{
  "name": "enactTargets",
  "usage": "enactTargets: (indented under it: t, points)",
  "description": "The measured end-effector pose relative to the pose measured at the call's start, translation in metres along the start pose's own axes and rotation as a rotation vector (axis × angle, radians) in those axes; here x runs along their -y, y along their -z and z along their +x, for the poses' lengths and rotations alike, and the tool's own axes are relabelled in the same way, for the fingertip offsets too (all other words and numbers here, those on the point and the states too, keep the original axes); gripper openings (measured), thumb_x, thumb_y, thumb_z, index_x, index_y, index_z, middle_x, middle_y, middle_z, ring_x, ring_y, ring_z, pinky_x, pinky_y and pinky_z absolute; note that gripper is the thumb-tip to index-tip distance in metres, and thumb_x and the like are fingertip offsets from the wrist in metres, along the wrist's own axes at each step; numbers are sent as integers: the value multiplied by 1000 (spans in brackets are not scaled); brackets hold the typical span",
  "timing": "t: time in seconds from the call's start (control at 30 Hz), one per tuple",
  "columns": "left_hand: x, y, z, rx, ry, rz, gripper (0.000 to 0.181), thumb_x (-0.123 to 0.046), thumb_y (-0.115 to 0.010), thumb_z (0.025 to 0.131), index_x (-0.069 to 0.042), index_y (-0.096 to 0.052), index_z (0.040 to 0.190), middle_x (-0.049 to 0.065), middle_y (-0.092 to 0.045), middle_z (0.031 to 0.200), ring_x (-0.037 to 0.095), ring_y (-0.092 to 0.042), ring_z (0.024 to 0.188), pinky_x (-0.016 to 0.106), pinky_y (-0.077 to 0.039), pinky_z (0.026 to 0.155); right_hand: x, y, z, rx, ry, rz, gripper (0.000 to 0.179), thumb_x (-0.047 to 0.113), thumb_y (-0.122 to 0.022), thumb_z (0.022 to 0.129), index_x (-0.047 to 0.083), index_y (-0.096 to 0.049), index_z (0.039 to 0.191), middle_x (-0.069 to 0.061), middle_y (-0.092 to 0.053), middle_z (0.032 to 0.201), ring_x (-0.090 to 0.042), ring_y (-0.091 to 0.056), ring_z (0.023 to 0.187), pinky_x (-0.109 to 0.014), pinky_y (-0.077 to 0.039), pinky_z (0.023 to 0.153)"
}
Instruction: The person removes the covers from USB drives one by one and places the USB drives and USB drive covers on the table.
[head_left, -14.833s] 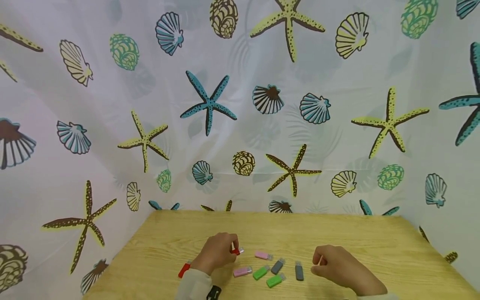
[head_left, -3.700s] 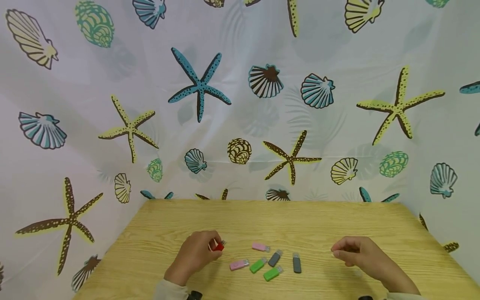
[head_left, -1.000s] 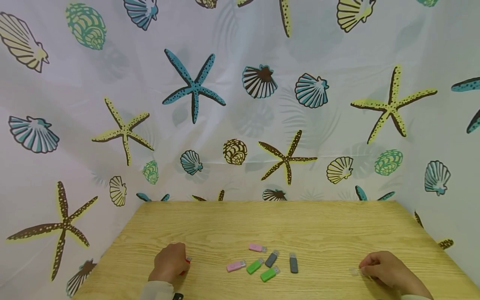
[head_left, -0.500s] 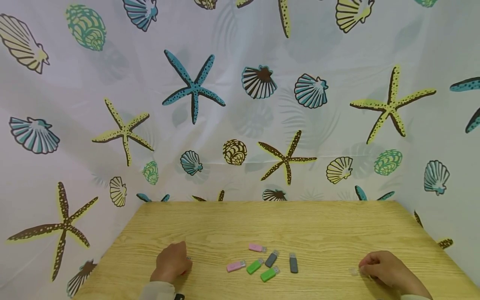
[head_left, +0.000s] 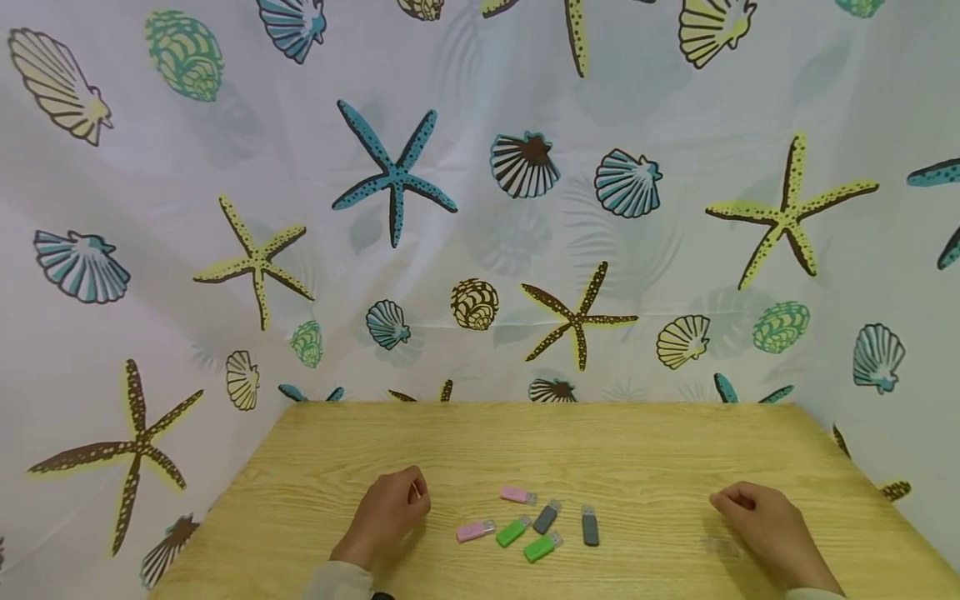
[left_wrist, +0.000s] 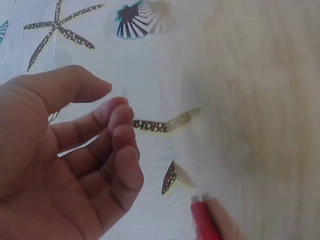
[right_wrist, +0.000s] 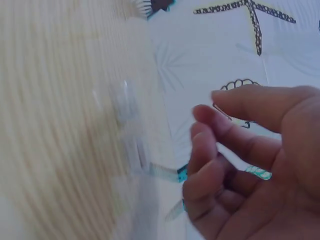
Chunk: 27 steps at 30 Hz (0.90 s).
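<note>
My left hand point(head_left: 386, 512) hovers over the table to the left of the USB sticks, fingers loosely curled and holding nothing. In the left wrist view a red USB stick point(left_wrist: 204, 220) lies blurred on the tabletop below that hand; the head view hides it. Over on the right, my right hand point(head_left: 768, 525) is raised with thumb and forefinger close together, nothing between them. Small clear plastic caps point(head_left: 720, 547) lie beneath it, also seen as blurred transparent pieces point(right_wrist: 125, 100) in the right wrist view.
Between the hands lie two pink USB sticks point(head_left: 475, 531), two green ones point(head_left: 513, 532) and two grey ones point(head_left: 590, 527), connectors bare. The wooden table point(head_left: 600, 442) ends at a patterned cloth point(head_left: 517, 258) behind and at both sides.
My left hand has let go of the red USB stick at the left and moved up and right. My right hand has lifted off the clear caps. The pink, green and grey sticks stay put.
</note>
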<state>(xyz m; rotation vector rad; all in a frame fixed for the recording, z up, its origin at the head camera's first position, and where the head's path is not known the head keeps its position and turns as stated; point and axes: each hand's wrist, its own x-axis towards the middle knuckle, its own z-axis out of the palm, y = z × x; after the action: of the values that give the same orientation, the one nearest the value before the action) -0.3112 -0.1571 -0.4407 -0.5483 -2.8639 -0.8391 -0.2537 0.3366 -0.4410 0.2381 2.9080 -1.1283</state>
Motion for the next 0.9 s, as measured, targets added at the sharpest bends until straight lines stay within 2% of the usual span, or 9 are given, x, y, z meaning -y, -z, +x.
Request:
enactTargets:
  t: [0.13,0.47,0.63,0.9]
  points:
    - [-5,-6,1,6,-57,-56,8,-6,-60,86,-13,-59,81,-7,-49,63,4,-40,53,24,-38,52,14,-13,1,-55,29,49,49,49,-56,95,3,-68,108,-3,-67,94,-16,-57,77,-34,-46,66]
    - [-15,-20,2,39,-79,-163,7,-7,-61,87,-13,-61,83,-8,-51,68,4,-44,61,22,-41,59,44,-40,1,-151,150,68,40,46,-56,95,9,-70,102,-1,-68,92,-10,-57,75,-28,-47,67]
    - [-17,-23,0,62,-95,-190,2,-8,-64,86,-10,-63,87,-8,-53,71,4,-46,63,22,-42,61,57,-52,0,-134,181,87,36,43,-57,96,10,-71,100,1,-68,89,-10,-57,75,-29,-46,68]
    - [-21,-27,-3,125,-89,-232,11,-12,-72,83,-8,-64,91,-3,-57,79,8,-51,69,24,-45,64,74,-76,0,-76,181,201,35,46,-58,94,13,-71,98,1,-66,86,-13,-56,70,-30,-46,69]
